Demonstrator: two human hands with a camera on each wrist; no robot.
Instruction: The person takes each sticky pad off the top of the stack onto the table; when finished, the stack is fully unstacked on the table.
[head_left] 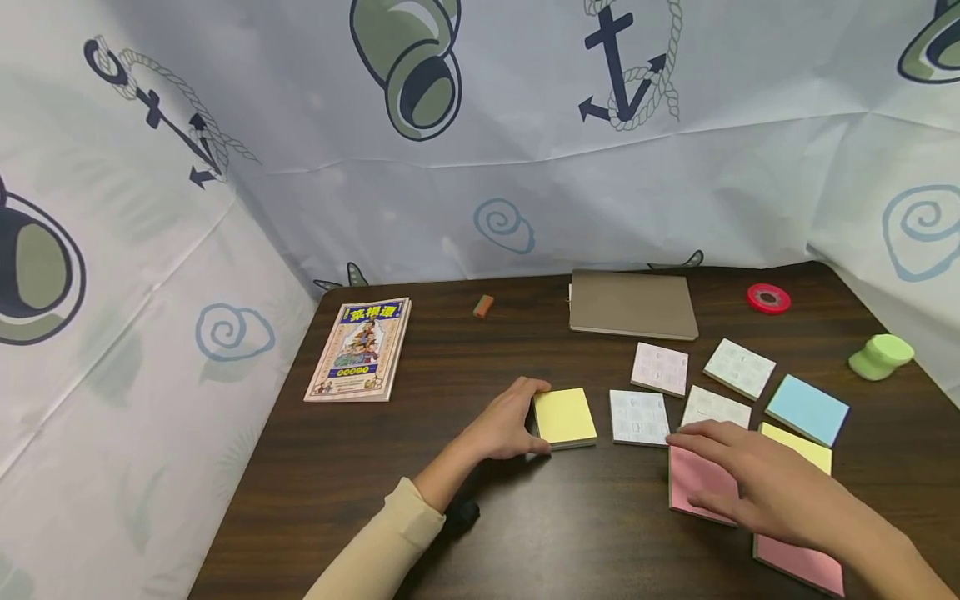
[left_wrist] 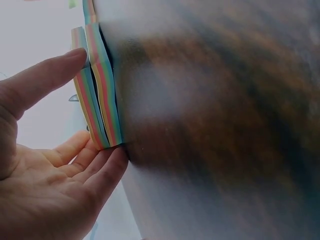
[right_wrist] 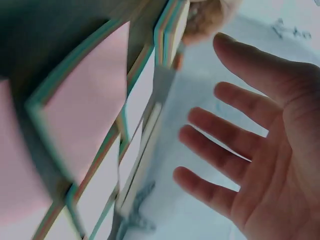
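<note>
Head view: left hand [head_left: 510, 425] rested at the left edge of the yellow pad [head_left: 564, 417], centre of the frame on the dark bench [head_left: 465, 358]. Left wrist view showed thumb above and fingers [left_wrist: 97, 165] below the pad's striped edge, so this grip pinched the pad. Right hand [head_left: 757, 483], lower right of the frame, lay flat over the pink pad [head_left: 693, 479], fingers straight and spread, grip released; actual contact could not be told. Nearby, right of centre: three white pads, a blue pad [head_left: 807, 408], a second yellow pad [head_left: 798, 446]. Book [head_left: 360, 348] sat at left, grey notebook [head_left: 632, 303] behind, red tape roll [head_left: 768, 297] upper right.
</note>
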